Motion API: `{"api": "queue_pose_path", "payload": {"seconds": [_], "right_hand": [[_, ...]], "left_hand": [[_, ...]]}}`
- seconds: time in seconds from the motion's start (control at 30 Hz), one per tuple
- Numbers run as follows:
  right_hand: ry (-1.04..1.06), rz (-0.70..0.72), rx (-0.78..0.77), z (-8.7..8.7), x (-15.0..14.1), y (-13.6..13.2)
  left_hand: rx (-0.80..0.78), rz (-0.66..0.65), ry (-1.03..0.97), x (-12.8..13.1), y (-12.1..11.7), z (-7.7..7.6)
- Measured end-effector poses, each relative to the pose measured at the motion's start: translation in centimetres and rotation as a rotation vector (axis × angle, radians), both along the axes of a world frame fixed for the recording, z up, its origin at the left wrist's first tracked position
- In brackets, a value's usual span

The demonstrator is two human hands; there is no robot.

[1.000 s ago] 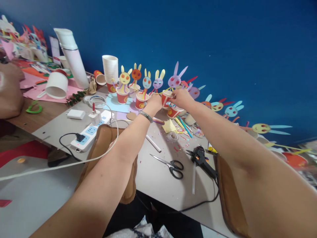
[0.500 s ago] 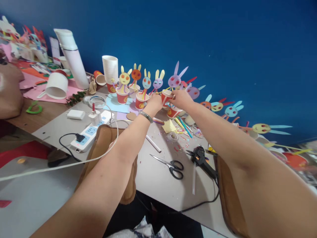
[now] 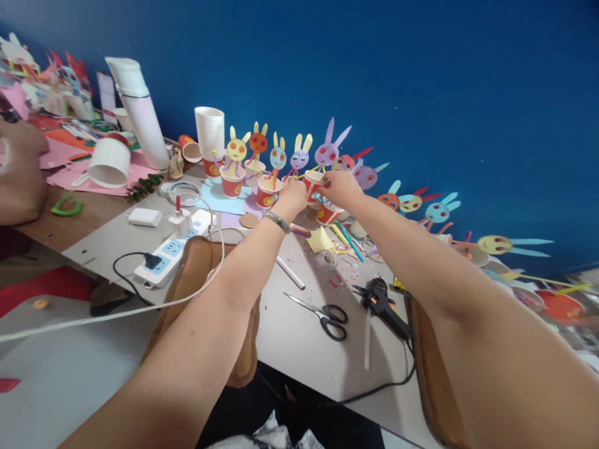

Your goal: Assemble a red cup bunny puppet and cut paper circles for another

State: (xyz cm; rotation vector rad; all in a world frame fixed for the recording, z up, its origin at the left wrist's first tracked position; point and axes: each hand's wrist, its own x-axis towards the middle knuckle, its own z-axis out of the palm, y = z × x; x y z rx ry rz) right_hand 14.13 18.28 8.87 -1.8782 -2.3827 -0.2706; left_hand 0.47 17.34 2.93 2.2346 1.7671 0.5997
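Observation:
Between my hands is a red paper cup (image 3: 312,181) with a white rim and a purple paper rabbit (image 3: 326,154) above it. My right hand (image 3: 344,189) grips this cup by its right side. My left hand (image 3: 293,196) is closed against the cup's left side, its fingertips hidden. Just behind that hand rises a lilac-faced rabbit with yellow ears (image 3: 300,159), its cup mostly covered. Left of my hands stands a cup with a blue-faced rabbit (image 3: 277,158). Another red cup (image 3: 328,214) sits below my right hand.
Scissors (image 3: 322,313) and a black glue gun (image 3: 384,305) lie in front, near paper scraps. A power strip (image 3: 175,248) with a white cable is at left. Stacked cups (image 3: 210,134) and a tall white flask (image 3: 140,115) stand behind; a person's arm (image 3: 21,168) is at far left.
Both hands keep their places at the cup. The purple rabbit has shifted slightly left, and the whole view has moved a little.

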Motion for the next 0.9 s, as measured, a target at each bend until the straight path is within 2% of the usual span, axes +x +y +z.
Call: {"api": "queue_pose_path", "payload": {"seconds": [0.13,0.73,0.9], "right_hand": [[0.011,0.004,0.004,-0.1,0.0,0.4],[0.124,0.076,0.037,0.0,1.0,1.5],[0.204,0.084,0.062,1.2,1.0,0.3]], "left_hand": [[0.002,0.043,0.034,0.2,-0.1,0.1],[0.032,0.035,0.091,0.1,-1.1,0.7],[0.084,0.014,0.079,0.1,-1.8,1.7]]}}
